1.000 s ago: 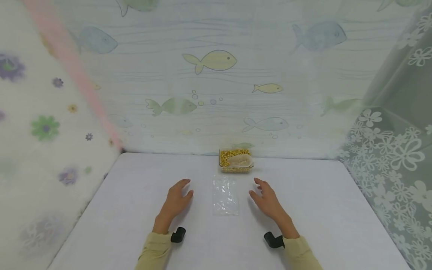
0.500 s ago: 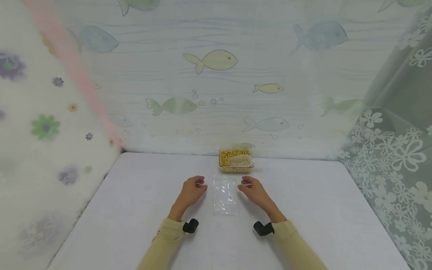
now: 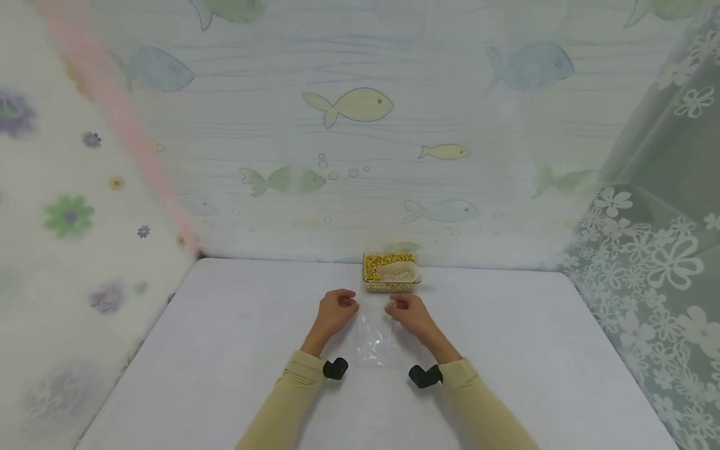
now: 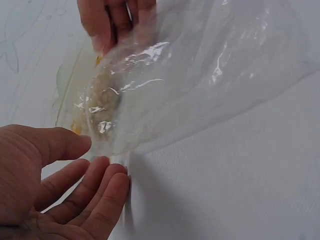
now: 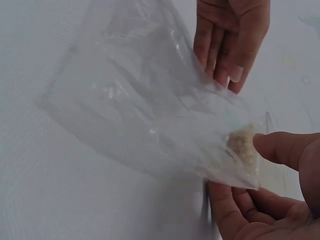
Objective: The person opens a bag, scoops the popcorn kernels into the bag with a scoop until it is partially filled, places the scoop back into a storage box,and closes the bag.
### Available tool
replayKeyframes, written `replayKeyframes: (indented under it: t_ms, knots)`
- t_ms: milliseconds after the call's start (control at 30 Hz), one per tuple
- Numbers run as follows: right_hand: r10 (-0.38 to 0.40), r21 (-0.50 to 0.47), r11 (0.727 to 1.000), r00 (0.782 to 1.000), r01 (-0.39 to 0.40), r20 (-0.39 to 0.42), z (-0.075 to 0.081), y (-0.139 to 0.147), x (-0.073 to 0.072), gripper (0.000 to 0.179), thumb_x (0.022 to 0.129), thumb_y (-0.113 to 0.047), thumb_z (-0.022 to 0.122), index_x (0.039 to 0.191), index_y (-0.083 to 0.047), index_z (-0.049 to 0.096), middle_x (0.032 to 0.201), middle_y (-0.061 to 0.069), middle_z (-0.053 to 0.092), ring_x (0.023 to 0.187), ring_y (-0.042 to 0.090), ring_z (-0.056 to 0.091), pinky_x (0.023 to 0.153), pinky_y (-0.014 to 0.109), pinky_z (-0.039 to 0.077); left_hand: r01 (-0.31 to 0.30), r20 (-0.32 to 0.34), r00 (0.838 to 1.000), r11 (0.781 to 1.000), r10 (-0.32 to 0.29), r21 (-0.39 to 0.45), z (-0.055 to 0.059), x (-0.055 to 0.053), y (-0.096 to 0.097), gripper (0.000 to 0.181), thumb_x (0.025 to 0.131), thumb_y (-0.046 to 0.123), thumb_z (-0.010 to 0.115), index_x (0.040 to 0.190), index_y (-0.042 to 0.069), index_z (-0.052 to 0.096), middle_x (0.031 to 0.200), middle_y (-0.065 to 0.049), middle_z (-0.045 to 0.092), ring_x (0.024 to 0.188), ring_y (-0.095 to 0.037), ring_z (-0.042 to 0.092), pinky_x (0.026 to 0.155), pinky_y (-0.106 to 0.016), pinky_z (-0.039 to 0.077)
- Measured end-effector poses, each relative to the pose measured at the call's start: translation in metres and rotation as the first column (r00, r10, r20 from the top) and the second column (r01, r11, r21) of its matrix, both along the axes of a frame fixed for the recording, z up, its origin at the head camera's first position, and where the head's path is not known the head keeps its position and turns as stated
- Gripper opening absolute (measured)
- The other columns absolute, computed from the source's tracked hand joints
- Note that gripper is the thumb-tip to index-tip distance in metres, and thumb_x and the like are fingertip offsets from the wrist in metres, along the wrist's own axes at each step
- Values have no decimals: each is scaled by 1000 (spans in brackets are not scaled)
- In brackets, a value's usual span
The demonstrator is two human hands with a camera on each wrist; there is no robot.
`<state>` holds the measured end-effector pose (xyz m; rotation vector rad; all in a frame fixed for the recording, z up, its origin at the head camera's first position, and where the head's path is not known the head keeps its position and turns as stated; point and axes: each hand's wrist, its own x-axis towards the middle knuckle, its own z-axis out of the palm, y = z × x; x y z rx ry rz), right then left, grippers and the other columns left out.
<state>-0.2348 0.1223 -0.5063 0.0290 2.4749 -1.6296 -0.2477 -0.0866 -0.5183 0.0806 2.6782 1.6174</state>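
A clear plastic bag (image 3: 375,342) lies between my hands at mid-table, its far edge raised in the wrist views. My left hand (image 3: 336,310) pinches one far corner; in the left wrist view the thumb and fingertips (image 4: 102,162) meet at the bag's edge. At the opposite corner my right hand (image 3: 415,315) pinches the film, thumb on one face and fingers behind it, as the right wrist view shows. Just beyond the hands stands a clear container (image 3: 392,288) of yellow corn kernels, with a pale beige scoop (image 3: 398,271) lying on top.
A white tabletop (image 3: 236,331) spreads around both arms. Behind the container rises a fish-print curtain (image 3: 360,206). Flower-print sheets hang on the left (image 3: 67,262) and right (image 3: 658,300). A black wrist camera (image 3: 335,369) sits on each sleeve cuff.
Both hands have moved inward from either side to the bag's far corners and taken hold of them. The bag's far edge has come up slightly. The container stays put.
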Motion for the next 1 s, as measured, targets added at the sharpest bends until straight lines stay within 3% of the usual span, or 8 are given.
replayKeyframes:
  t_ms: [133,333,533,800,1000]
  knots:
    - [-42,-21,999,997,41,-71,-2,-2,0,30,91,-6,68,119,7,69,90,8,64,77,11,55,67,23,46,-12,-23,1000,1000,13,19,3,4,5,19,86,6,74,103,-3,73,87,-10,70,79,-17,65,74,-31,55]
    - [-70,-83,995,989,60,-132,2,-2,3,20,88,-2,71,107,7,72,99,17,72,79,10,62,69,20,50,-6,-52,999,1000,7,14,8,10,5,9,89,9,74,93,0,74,87,-9,70,79,-16,64,72,-29,53]
    - [-16,-87,996,990,4,-138,10,-3,7,18,89,-2,72,106,6,71,102,17,73,84,15,69,73,22,54,-30,-104,994,997,37,67,11,15,3,6,92,7,72,94,1,73,93,-10,73,87,-20,70,79,-33,59]
    - [80,-19,996,977,-86,-196,29,-4,14,15,95,-11,69,105,0,73,99,11,74,84,15,69,72,26,55,-34,-260,963,990,70,139,21,24,1,6,91,1,72,96,-1,73,92,-11,73,85,-21,70,74,-26,57]
    - [107,-8,993,946,-115,-305,34,-4,15,9,94,-7,71,99,-1,75,95,11,75,83,14,68,75,24,56,-21,-351,933,986,78,165,30,29,0,8,90,-3,72,98,-3,72,93,-11,73,85,-22,70,71,-24,56]
